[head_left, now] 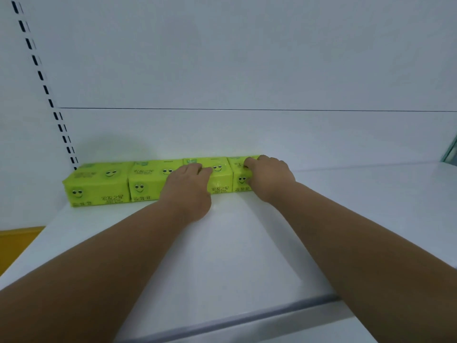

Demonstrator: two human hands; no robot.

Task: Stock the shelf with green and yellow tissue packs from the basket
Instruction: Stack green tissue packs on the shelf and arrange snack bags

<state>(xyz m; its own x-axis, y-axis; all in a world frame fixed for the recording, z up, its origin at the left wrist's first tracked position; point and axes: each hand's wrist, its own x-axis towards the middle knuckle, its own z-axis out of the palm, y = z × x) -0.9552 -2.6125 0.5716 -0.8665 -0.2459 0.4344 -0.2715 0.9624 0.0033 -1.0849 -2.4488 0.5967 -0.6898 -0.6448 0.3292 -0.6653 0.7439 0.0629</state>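
Two bare forearms reach in from the bottom corners, stretching forward over the white shelf (235, 256), whose pale front lip runs slantwise across the bottom of the view. The shelf board is broad and white, backed by a white panel (247, 70) with a thin horizontal seam across it. At the left of that panel stands a slotted upright (42, 78), its dark slots running down to the shelf's back corner. A strip of yellow (17, 243) shows beyond the shelf's left edge, low down.

Along the back of the shelf, against the panel, four green and yellow tissue packs (99, 184) lie side by side in one row, touching end to end, each printed with smiling faces and dark lettering. The row starts near the slotted upright and ends about midway across the shelf.

The left hand (190, 189) rests on the third pack from the left, its fingers (197, 169) curled over the pack's top front edge. The right hand (269, 177) is on the fourth, rightmost pack, its fingers (252, 163) bent over the top while the palm covers the pack's right end.
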